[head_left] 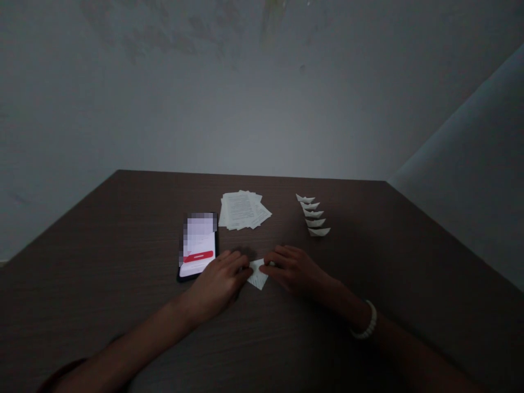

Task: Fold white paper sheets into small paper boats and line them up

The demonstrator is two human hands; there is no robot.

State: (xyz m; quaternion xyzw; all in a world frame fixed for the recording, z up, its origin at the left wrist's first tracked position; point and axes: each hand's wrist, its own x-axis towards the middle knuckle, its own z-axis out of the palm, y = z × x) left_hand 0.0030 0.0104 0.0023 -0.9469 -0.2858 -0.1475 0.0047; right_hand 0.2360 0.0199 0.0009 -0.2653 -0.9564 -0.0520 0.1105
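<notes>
Pinching a small, white, printed paper piece (258,276) by opposite sides in left hand (223,277) and right hand (293,268), over the dark-brown table (135,224). Seemingly mid-fold; next, probably calling for aligned edges, firm creasing.

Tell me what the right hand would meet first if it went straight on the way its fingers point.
The right hand would first meet the paper at its fingertips, then likely the left hand at the paper's opposite side; exact depth is unclear.
</notes>
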